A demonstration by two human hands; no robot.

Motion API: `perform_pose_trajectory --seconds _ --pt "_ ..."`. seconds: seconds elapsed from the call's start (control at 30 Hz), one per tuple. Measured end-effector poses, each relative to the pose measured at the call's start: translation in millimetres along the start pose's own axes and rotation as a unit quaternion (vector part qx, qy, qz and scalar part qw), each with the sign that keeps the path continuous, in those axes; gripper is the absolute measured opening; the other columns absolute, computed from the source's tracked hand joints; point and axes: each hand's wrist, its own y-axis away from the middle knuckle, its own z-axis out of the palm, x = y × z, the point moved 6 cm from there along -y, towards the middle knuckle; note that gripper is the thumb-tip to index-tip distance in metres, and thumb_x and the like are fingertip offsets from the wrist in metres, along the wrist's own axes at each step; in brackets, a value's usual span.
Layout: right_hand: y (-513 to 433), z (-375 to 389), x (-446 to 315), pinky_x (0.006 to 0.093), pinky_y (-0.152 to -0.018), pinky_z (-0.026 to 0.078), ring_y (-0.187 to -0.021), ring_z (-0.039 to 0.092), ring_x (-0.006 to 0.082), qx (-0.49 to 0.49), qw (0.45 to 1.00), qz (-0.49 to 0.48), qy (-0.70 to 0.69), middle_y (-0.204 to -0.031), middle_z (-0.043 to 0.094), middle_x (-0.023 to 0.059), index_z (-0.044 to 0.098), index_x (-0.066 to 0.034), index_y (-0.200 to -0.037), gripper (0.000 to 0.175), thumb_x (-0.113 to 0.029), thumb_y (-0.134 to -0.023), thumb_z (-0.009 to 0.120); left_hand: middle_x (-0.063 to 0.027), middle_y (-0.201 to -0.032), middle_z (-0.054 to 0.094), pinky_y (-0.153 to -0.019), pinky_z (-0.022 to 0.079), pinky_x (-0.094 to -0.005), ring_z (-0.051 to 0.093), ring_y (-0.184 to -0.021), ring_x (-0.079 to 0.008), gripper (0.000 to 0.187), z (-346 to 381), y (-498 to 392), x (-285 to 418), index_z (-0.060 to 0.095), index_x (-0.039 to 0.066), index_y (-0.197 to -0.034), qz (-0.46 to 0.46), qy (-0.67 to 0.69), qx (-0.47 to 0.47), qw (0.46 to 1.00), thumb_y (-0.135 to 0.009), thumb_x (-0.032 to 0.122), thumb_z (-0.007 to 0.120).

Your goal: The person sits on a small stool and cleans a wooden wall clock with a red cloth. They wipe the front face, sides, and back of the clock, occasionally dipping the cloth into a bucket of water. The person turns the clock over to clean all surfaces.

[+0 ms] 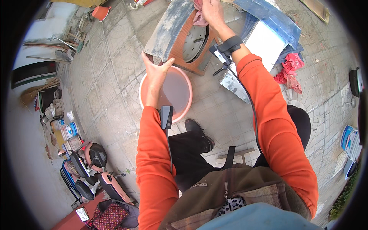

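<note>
A wood-veneer clock case [179, 56] with a round pale dial [193, 43] is held over the paving ahead of me, its worn grey side panel [169, 28] facing up. My left hand [156, 70] grips the near corner of that panel, thumb and fingers spread across the edge. At the top of the view, my right hand [212, 13] presses a pink cloth [199, 18] against the case above the dial. Part of the cloth and the far end of the case are cut off by the frame. Below my left hand stands a pink-rimmed basin [179, 95] of murky water.
On the right lie a white board [263, 47], blue sheeting [270, 20] and a crumpled red plastic bag [291, 69]. An orange bucket [100, 13] sits far left. A pink scooter [112, 184] and stacked pails [69, 130] line the left wall. Cables run along both my sleeves.
</note>
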Motion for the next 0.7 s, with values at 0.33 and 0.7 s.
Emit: perform_pose_trajectory --seconds 0.33,0.7 --pt "126 -2 -111 0.0452 -0.092 0.046 -0.106 0.052 0.0371 0.121 0.971 0.14 -0.152 -0.115 0.048 0.019 0.054 -0.0002 -0.12 0.028 -0.01 -0.096 0.064 -0.0162 -0.161 0.029 -0.122 0.026 -0.0369 0.029 -0.149 -0.0255 0.109 -7 3 -13 0.007 0.002 -0.16 -0.023 -0.015 -0.034 0.999 -0.081 0.008 0.082" --pt "293 15 -76 0.0523 -0.082 0.05 -0.105 0.058 0.0425 -0.056 0.896 0.414 -0.148 -0.112 0.053 0.0215 0.047 -0.0048 -0.116 0.024 -0.007 -0.096 0.06 -0.0129 -0.161 0.03 -0.12 0.034 -0.0456 0.033 -0.147 -0.0269 0.1 -9 4 -15 0.012 0.007 -0.16 -0.032 0.039 -0.05 0.997 -0.092 0.039 0.078"
